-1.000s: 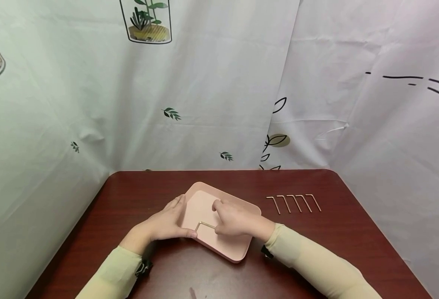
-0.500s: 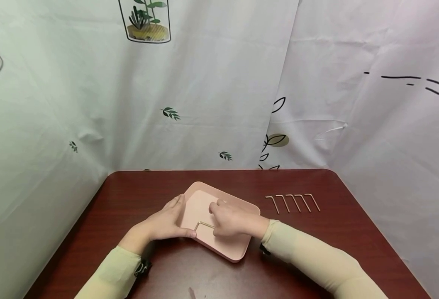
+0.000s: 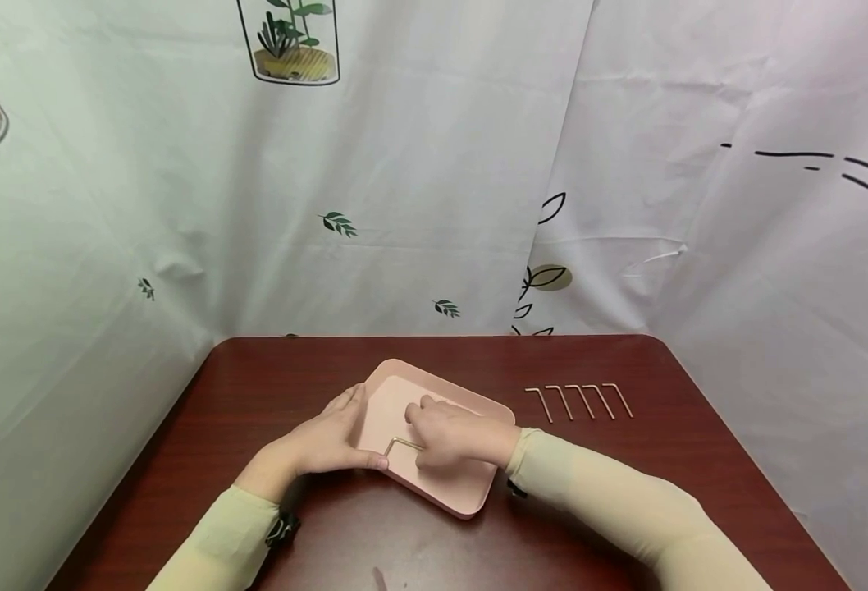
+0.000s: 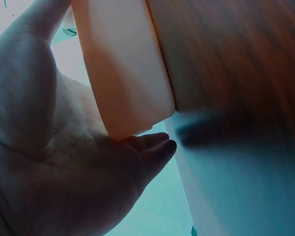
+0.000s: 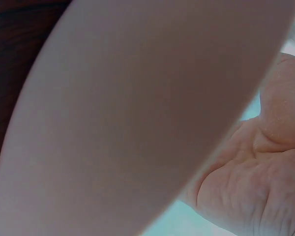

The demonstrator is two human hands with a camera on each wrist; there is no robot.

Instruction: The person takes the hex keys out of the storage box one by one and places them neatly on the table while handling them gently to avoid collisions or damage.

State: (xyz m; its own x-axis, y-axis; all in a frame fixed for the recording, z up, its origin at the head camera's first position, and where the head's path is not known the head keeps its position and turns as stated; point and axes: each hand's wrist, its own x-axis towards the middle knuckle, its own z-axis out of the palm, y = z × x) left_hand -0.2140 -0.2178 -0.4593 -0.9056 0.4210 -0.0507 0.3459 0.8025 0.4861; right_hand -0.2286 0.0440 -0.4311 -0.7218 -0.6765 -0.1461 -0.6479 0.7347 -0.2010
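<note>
A pale pink rectangular tray (image 3: 471, 394) lies slantwise on the table. My left hand (image 3: 323, 439) holds its left corner, with the thumb by the near rim and the fingers along the left side. In the left wrist view the tray's wall (image 4: 123, 64) is against that palm (image 4: 64, 142). A gold L-shaped hex key (image 3: 404, 443) is inside the tray, its bend towards the left thumb. Its long arm runs under the curled right hand (image 3: 445, 435), which seems to pinch that end; the fingertips are partly hidden. The right wrist view shows mostly forearm and palm (image 5: 265, 182).
Several similar hex keys (image 3: 578, 402) lie in a row to the right of the tray, on the dark reddish-brown table (image 3: 271, 365). A white patterned cloth (image 3: 419, 164) hangs behind and at both sides. A dark strap (image 3: 282, 529) is on the left wrist.
My right hand and forearm have shifted left over the tray, covering more of the hex key's long arm. The key's bend, the tray and my left hand have stayed in place.
</note>
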